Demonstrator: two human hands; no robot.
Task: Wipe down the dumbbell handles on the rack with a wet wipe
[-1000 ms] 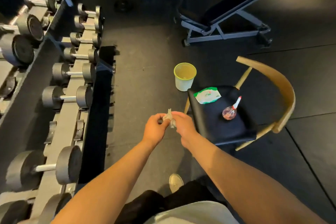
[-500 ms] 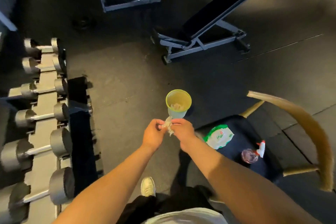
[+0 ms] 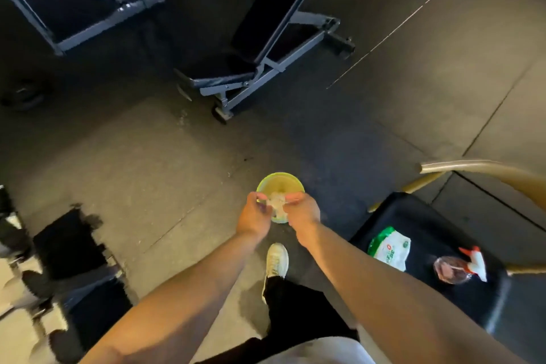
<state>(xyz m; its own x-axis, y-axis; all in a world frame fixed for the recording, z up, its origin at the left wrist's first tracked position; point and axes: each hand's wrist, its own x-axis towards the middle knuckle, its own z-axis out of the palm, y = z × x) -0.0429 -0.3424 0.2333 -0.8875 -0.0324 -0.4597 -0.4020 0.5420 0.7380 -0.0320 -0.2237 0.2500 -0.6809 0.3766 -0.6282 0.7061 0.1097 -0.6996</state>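
A crumpled white wet wipe (image 3: pixel 276 201) is pinched between the left hand (image 3: pixel 254 217) and the right hand (image 3: pixel 304 213), with a round yellow-green plastic bin (image 3: pixel 280 175) apparently just below them. If released off-centre, the wipe could be dropped beside the rim.

- One head-worn, wide-angle view looks forward and steeply down along the person's forearms.
- The grip, left hand (image 3: pixel 254 216) and right hand (image 3: pixel 304 216) pinching the wet wipe (image 3: pixel 276 201), sits near frame centre at arm's length, over the bin (image 3: pixel 267 182).
- Beyond the grip is the weight bench (image 3: pixel 266 26), to its right the chair (image 3: pixel 428 233), and to its left and nearer the blurred dumbbell rack (image 3: pixel 14 331).
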